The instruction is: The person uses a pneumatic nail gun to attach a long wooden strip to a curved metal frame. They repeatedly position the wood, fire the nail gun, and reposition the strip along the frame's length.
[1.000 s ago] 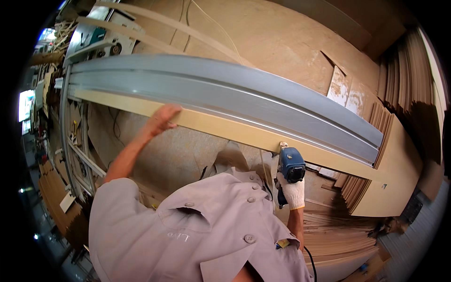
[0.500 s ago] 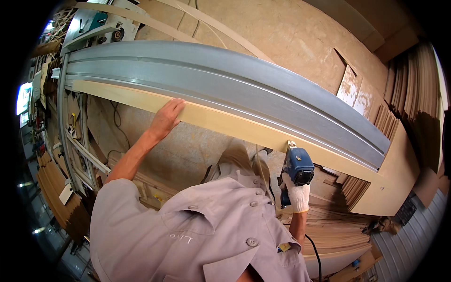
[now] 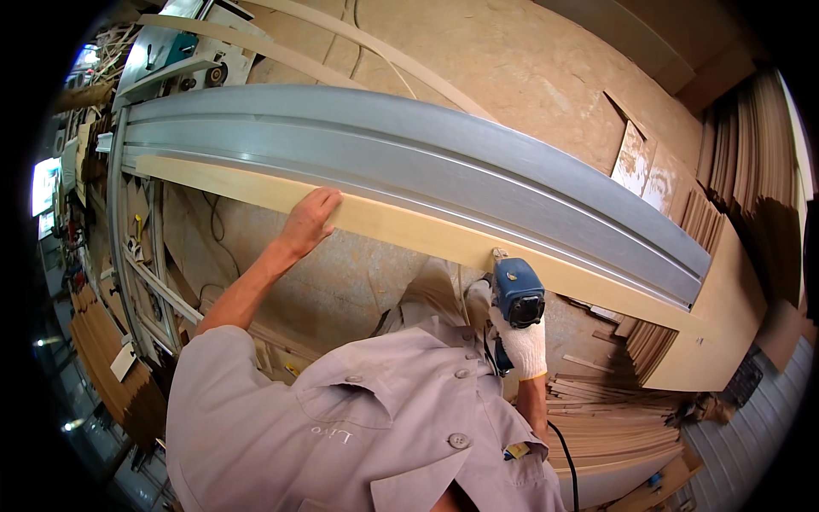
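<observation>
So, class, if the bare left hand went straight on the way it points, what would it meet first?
Beyond the pale board it touches, the left hand would probably meet the long grey metal beam first, though their relative heights are unclear here.

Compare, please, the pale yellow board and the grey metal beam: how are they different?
The pale yellow board is narrow, while the grey metal beam is clearly broader. The board's face looks plain; the beam has lengthwise grooves. The board looks matte, whereas the beam shows shiny lines. Both are long and run side by side.
</observation>
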`<state>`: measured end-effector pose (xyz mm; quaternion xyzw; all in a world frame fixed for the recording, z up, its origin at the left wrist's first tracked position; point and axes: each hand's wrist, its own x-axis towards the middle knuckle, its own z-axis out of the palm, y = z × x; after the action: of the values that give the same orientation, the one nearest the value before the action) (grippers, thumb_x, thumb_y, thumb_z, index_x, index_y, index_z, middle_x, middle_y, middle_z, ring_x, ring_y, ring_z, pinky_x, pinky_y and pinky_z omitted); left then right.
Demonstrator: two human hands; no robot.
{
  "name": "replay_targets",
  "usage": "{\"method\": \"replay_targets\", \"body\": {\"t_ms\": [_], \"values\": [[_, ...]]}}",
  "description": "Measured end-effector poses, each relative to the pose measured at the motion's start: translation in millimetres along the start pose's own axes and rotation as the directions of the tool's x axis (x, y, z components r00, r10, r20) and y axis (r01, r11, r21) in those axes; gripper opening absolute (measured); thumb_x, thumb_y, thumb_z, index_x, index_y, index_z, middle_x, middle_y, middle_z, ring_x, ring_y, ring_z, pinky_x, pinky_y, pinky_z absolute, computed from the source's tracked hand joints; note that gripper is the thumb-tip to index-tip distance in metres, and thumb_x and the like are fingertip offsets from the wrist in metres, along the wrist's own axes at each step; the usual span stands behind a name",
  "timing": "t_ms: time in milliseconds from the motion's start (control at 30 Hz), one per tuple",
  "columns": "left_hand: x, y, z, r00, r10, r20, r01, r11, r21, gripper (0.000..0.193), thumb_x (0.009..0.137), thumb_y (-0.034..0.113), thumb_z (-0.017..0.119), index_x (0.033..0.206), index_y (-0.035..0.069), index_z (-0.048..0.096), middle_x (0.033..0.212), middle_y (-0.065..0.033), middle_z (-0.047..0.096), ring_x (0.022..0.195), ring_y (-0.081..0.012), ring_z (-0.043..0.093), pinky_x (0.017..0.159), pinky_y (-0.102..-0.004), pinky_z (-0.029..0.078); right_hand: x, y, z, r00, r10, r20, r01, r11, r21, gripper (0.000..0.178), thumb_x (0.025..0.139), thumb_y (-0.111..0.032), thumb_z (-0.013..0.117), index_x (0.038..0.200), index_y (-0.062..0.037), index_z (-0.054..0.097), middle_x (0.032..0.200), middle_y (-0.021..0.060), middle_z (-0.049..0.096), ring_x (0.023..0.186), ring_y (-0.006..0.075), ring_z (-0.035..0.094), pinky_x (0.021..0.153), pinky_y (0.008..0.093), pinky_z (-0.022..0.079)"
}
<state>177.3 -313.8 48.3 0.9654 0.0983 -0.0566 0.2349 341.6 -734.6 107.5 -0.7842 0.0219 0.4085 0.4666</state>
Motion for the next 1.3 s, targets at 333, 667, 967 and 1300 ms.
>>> {"method": "replay_targets", "body": {"t_ms": [333,667,967,1300], "values": [[-2,0,-5,0.999,-0.024,0.029,0.024,1.0,-0.003,0.062,0.067,-0.004,0.083,0.123,0.002,0.058,0.127,-0.0155,0.063,0.121,-0.0379,0.06,0.102,-0.0438,0.052,-12,0,-27,0.989,0.129,-0.072,-0.116,0.98,0.159,0.02,0.083,-0.011,0.078,0.099,-0.0001,0.072,0.081,0.0063,0.074,0.074,0.0153,0.07,0.068,0.0343,0.055],[-6,-8,6,1.0,-0.02,0.014,0.019,0.997,0.069,0.068,0.065,-0.003,0.084,0.127,0.005,0.058,0.129,-0.0141,0.063,0.123,-0.0367,0.06,0.103,-0.0431,0.052,-10,28,-99,0.984,0.073,-0.164,-0.065,0.996,0.052,0.018,0.085,-0.015,0.076,0.09,-0.0002,0.069,0.071,0.0077,0.069,0.062,0.016,0.066,0.059,0.0348,0.053],[-9,-15,10,1.0,-0.007,-0.011,0.008,0.997,0.075,0.068,0.066,-0.005,0.082,0.127,0.005,0.056,0.127,-0.0157,0.063,0.12,-0.0381,0.061,0.101,-0.0432,0.053,-10,52,-160,0.981,0.08,-0.179,-0.062,0.993,0.101,0.016,0.084,-0.016,0.075,0.085,-0.0018,0.068,0.064,0.0063,0.066,0.056,0.0145,0.064,0.055,0.0331,0.051],[-7,-17,8,1.0,-0.003,0.022,0.002,0.997,0.077,0.069,0.065,-0.007,0.082,0.128,0.005,0.055,0.128,-0.0171,0.063,0.12,-0.0389,0.061,0.101,-0.0424,0.053,-13,71,-221,0.971,0.089,-0.221,-0.071,0.994,0.088,0.012,0.085,-0.01,0.075,0.089,0.0001,0.07,0.068,0.005,0.067,0.056,0.0135,0.063,0.052,0.0315,0.049]]}}
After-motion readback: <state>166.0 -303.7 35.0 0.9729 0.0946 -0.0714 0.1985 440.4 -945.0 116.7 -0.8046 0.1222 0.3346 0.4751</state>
